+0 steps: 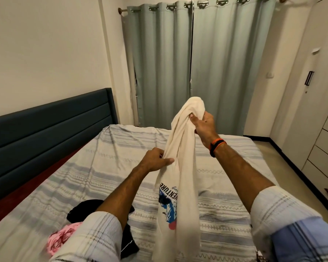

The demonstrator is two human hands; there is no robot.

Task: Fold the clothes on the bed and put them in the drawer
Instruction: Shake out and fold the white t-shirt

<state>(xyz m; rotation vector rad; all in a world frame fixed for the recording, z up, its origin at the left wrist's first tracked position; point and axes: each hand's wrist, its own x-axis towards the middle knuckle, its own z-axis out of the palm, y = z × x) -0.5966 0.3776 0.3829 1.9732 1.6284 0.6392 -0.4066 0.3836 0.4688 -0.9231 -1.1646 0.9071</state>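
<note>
2 hands held a cream printed T-shirt (180,167) up over the bed (95,167): the right hand (204,125) clutched its bunched top high in the air, while the left hand (155,160) pinched the hanging cloth lower down. Its lower end draped to the striped bedsheet near the front edge. At the left on the bed lay a black garment (83,209) and, just beside it, a pink garment (59,239); white drawers (324,157) stood along the right wall.

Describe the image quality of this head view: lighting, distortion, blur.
Head view: dim, warm indoor light; wide-angle bending bows the curtains and wardrobe near the edges; cream T-shirt and both hands fairly sharp; sleeves at the bottom soft; faint shadows on the bed.
</note>
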